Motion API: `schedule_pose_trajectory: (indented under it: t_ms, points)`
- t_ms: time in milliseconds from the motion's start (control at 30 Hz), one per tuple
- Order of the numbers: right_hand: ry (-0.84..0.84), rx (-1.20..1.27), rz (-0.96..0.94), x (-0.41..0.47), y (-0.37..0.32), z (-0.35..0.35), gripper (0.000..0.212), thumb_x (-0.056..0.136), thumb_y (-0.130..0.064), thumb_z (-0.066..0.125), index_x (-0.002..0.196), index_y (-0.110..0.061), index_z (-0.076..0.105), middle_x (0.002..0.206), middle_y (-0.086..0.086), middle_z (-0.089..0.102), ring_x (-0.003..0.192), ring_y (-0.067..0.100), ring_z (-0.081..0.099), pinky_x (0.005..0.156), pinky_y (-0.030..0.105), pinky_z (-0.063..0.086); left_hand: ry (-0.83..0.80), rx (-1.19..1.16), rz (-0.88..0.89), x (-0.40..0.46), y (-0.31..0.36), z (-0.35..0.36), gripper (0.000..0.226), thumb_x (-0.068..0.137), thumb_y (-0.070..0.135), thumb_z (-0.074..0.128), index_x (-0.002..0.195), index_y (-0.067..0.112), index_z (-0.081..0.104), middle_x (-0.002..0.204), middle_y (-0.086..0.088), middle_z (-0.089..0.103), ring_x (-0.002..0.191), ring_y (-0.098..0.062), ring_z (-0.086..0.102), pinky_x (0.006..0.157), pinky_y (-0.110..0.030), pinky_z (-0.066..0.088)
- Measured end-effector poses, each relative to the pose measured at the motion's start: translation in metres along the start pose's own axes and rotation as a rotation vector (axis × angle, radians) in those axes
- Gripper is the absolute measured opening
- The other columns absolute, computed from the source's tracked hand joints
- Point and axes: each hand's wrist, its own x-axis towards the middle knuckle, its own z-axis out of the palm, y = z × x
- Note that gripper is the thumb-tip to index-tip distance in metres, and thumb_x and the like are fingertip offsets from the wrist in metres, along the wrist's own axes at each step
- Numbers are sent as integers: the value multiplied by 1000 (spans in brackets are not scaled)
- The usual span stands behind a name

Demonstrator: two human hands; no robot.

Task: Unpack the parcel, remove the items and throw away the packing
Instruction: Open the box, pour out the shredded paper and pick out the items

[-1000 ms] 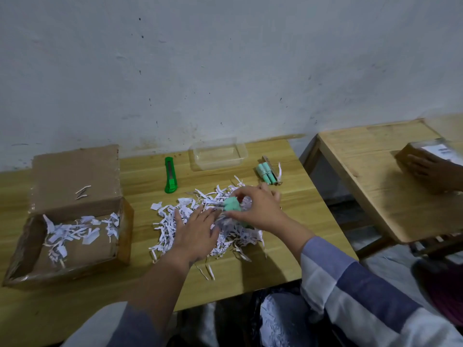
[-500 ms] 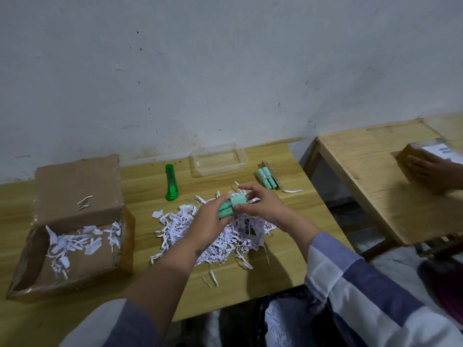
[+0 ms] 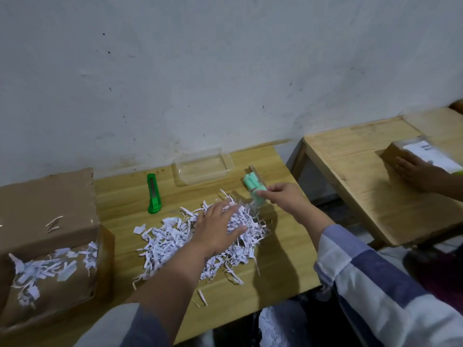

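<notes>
A heap of white shredded paper (image 3: 175, 242) lies mid-table. My left hand (image 3: 216, 229) rests flat on it, fingers spread, holding nothing. My right hand (image 3: 283, 197) is at the heap's far right edge, pinching a mint-green cylindrical item (image 3: 259, 199). That item is right beside a small bundle of similar green items (image 3: 251, 182) lying on the table. The open cardboard parcel box (image 3: 50, 294) stands at the left, its flap folded back, with some shreds inside.
A green utility knife (image 3: 153, 194) lies behind the heap. A clear plastic tray (image 3: 203, 167) sits near the wall. On a second table (image 3: 363, 186) to the right, another person's hand (image 3: 416, 171) rests on a labelled box (image 3: 400, 152).
My right hand has carried the green item from above the heap to the right, up to the bundle. My left hand let go of it and dropped flat onto the shreds.
</notes>
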Motion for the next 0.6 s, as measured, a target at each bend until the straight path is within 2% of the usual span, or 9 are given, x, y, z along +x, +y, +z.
schedule_pose_trajectory:
  t_ms: [33, 133, 233, 367, 500, 600]
  points:
    - [61, -3, 15, 8, 1, -1, 33, 79, -34, 73, 96, -7, 72, 78, 0, 66, 71, 13, 57, 61, 25, 44, -39, 20, 4, 2, -1, 4, 67, 89, 65, 37, 148, 41, 17, 160, 8, 10, 147, -17, 5, 117, -49, 6]
    - [194, 7, 61, 35, 5, -3, 42, 84, -37, 68, 109, -3, 69, 102, 12, 69, 97, 25, 62, 84, 35, 48, -110, 79, 13, 5, -6, 15, 70, 89, 67, 34, 150, 40, 11, 160, 10, 3, 148, -17, -2, 117, -51, -1]
    - [257, 10, 128, 60, 9, -3, 40, 86, -35, 65, 114, -6, 66, 116, 17, 66, 110, 31, 60, 90, 37, 47, -110, 111, 23, 7, -12, 23, 69, 90, 67, 31, 149, 43, 6, 160, 11, -1, 148, -16, -6, 119, -50, -1]
    - [265, 12, 181, 86, 19, 0, 37, 87, -36, 64, 109, -7, 67, 113, 15, 67, 108, 32, 60, 93, 41, 49, -104, 132, 23, 9, -16, 29, 66, 90, 68, 25, 148, 46, 1, 160, 14, -4, 147, -15, -10, 119, -49, -2]
    - [224, 19, 210, 101, 29, 8, 37, 86, -38, 65, 111, -12, 69, 112, 13, 68, 104, 33, 64, 92, 47, 52, -96, 126, 32, 9, -18, 32, 83, 70, 79, -2, 147, 47, -2, 160, 15, -5, 147, -14, -12, 118, -47, -5]
    - [244, -30, 196, 103, 33, 13, 38, 88, -41, 61, 114, -15, 68, 113, 12, 69, 102, 33, 64, 91, 46, 52, -87, 130, 31, 9, -18, 33, 84, 69, 78, -5, 147, 48, -3, 159, 16, -5, 147, -13, -13, 118, -47, -5]
